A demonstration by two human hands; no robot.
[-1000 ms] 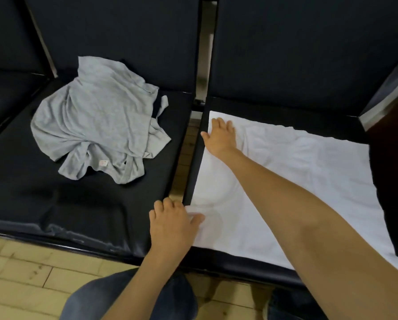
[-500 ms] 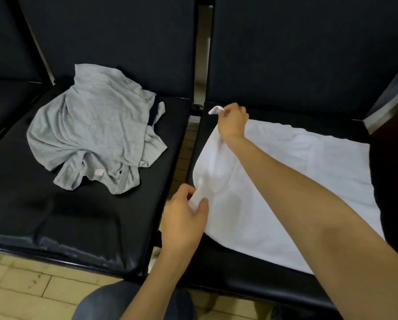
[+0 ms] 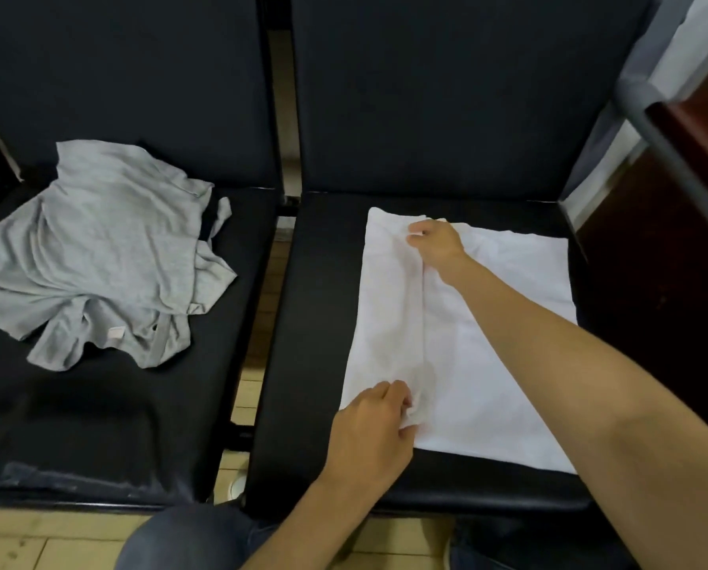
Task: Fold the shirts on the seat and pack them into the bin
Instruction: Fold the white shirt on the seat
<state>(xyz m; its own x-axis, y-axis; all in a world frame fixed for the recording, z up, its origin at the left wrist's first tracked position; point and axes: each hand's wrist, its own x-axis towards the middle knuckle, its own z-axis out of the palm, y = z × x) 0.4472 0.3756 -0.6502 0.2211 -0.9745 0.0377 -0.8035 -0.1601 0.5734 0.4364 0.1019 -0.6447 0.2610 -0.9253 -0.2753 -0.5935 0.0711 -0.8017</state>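
On right seat [image 3: 311,322], white shirt [image 3: 488,343] partly hidden by forearm; left hand [image 3: 374,425], right hand [image 3: 436,242] pinching its folded flap. Grey shirt [image 3: 97,248] crumpled, left seat [image 3: 97,425].

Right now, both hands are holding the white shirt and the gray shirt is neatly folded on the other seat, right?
Not quite. The gray shirt is not folded: the head view shows it crumpled on the left seat. The rest is right: left hand and right hand both pinch the white shirt on the right seat.
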